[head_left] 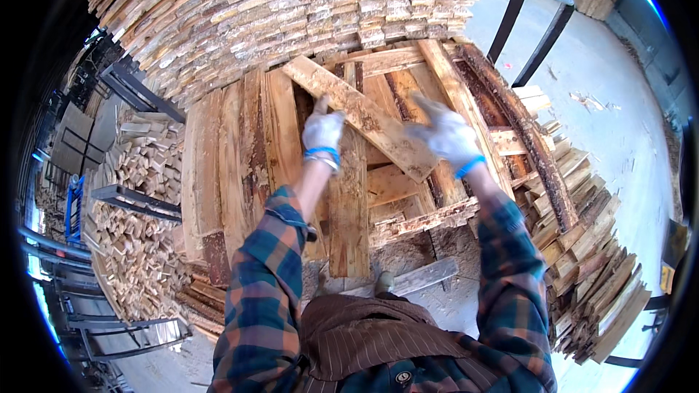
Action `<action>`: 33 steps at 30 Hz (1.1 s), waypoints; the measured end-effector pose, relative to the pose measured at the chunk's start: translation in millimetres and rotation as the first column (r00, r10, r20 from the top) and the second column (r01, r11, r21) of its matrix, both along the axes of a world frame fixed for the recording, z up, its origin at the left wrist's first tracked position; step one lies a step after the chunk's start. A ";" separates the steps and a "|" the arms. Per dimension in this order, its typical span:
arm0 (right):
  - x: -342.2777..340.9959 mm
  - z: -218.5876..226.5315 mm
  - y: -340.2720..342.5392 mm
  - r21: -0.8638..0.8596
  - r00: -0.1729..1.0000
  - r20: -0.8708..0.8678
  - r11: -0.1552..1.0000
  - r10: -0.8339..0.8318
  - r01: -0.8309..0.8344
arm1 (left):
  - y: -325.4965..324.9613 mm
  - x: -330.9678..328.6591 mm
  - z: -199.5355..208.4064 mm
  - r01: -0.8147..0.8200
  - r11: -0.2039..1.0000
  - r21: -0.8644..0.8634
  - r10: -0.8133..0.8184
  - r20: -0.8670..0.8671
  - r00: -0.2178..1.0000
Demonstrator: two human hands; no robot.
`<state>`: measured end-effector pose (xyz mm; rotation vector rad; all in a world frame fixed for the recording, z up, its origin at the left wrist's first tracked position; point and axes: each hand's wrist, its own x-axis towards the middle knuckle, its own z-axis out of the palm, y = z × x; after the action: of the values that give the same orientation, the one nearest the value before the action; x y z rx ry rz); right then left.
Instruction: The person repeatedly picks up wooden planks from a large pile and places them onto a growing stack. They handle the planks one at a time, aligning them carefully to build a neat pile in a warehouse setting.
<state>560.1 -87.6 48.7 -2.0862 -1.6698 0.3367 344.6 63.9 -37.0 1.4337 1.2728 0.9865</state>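
A wooden board (368, 118) lies slantwise across other planks, its far end to the left and its near end to the right. My left hand (323, 132), in a white glove with a blue cuff, is closed at the board's left edge, with one finger along it; the fingers underneath are hidden. To the right of the board is my right hand (451, 137), gloved the same way, with its fingers spread and partly blurred by motion. Under and around both hands are rough planks, among them an upright-lying plank (349, 211) between my arms.
A tall stack of boards (291, 14) rises behind. Cut wood pieces (142, 225) are heaped at left, near dark metal posts (138, 91). Slats (590, 262) are piled at right, beside a bark-edged strip (520, 127). A metal frame (542, 33) stands at far right.
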 end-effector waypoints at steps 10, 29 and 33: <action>-26.5 1.8 60.6 -0.169 0.993 0.036 0.979 -0.114 0.118 | -7.2 -5.3 16.1 0.123 0.992 -0.010 -0.112 -0.496 0.861; -154.6 -66.7 61.6 0.203 0.927 0.346 0.953 0.145 -0.225 | 91.6 -415.7 123.8 -0.098 0.995 -0.021 0.100 0.080 0.992; -168.9 -48.3 66.0 0.158 0.946 0.315 0.978 0.079 -0.135 | 145.8 -466.7 62.1 -0.055 0.998 0.024 0.059 -0.242 0.969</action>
<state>391.1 -21.6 0.5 -1.9954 -1.9174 -0.1116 -122.1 209.6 25.1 1.5753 1.4926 0.8812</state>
